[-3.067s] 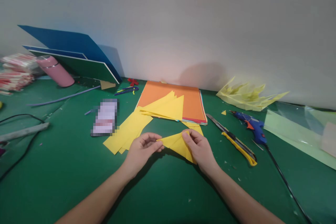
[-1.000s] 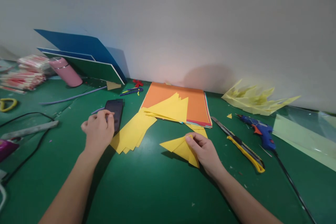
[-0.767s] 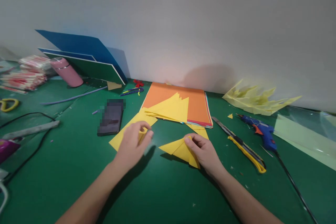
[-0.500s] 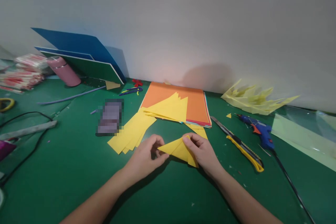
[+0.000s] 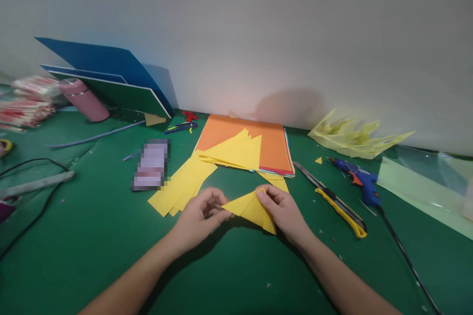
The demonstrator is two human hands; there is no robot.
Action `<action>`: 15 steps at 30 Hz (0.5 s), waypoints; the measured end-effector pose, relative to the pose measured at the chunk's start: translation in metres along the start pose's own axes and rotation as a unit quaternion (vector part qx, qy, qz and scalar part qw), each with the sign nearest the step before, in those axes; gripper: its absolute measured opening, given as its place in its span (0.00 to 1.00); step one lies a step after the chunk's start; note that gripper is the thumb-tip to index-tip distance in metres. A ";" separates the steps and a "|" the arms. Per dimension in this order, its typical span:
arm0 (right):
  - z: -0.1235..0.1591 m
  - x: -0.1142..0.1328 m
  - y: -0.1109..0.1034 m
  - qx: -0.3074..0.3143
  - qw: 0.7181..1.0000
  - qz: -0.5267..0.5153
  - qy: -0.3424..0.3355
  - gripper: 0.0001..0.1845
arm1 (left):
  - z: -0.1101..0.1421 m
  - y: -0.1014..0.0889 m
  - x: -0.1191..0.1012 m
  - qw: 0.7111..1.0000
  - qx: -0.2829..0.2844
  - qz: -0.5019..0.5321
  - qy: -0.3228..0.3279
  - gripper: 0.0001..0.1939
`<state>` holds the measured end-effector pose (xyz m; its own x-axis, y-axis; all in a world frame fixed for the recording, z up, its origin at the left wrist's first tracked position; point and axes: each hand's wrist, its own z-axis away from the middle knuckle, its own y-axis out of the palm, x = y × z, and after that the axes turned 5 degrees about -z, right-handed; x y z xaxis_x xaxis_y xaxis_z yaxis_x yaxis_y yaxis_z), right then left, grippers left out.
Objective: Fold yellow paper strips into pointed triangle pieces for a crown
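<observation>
A folded yellow paper triangle (image 5: 247, 207) is held over the green table, its sharp tip pointing left. My right hand (image 5: 283, 209) pinches its wide end, the thumb pressed on the front layer. At the tip, my left hand (image 5: 205, 211) has curled fingers and a thumb closed around the point; the exact contact is partly hidden. Behind my hands, a stack of yellow folded triangles (image 5: 244, 150) rests across orange paper sheets (image 5: 225, 133). Flat yellow paper strips (image 5: 181, 184) fan out to the left of it.
On the right lie a yellow utility knife (image 5: 338, 204), a blue glue gun (image 5: 358, 179) with its cord, and a pale yellow spiky paper piece (image 5: 358, 140). To the left are a blurred-out phone (image 5: 151, 165), a pink bottle (image 5: 84, 101) and leaning blue and green boards (image 5: 121, 93).
My left hand has shifted slightly left, its thumb moving back toward the paper's tip. My right hand keeps its pinch. The whole view has drifted a little.
</observation>
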<state>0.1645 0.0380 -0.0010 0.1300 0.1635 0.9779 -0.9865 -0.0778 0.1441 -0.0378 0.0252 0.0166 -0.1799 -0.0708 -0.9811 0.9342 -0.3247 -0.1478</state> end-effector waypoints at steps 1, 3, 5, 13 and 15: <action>0.000 0.000 0.000 -0.001 1.000 -0.001 0.000 0.24 | 0.000 -0.001 -0.001 1.000 0.007 0.006 -0.010 0.12; 0.001 0.000 -0.001 -0.003 1.000 -0.004 0.000 0.24 | 0.000 -0.004 -0.002 0.999 0.016 0.012 -0.025 0.12; 0.001 0.000 -0.001 -0.003 1.000 -0.006 -0.001 0.24 | 0.000 -0.007 -0.002 0.999 0.015 0.013 -0.026 0.12; -0.001 -0.002 0.000 0.007 1.000 0.002 0.002 0.24 | -0.001 -0.013 -0.004 1.000 -0.005 0.004 0.000 0.11; -0.001 -0.002 0.000 0.008 1.000 0.012 -0.001 0.25 | -0.002 -0.011 -0.003 1.000 -0.004 -0.010 0.003 0.12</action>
<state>0.1643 0.0390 -0.0036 0.1063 0.1589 0.9816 -0.9877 -0.0970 0.1227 -0.0474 0.0307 0.0208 -0.1967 -0.0591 -0.9787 0.9327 -0.3189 -0.1683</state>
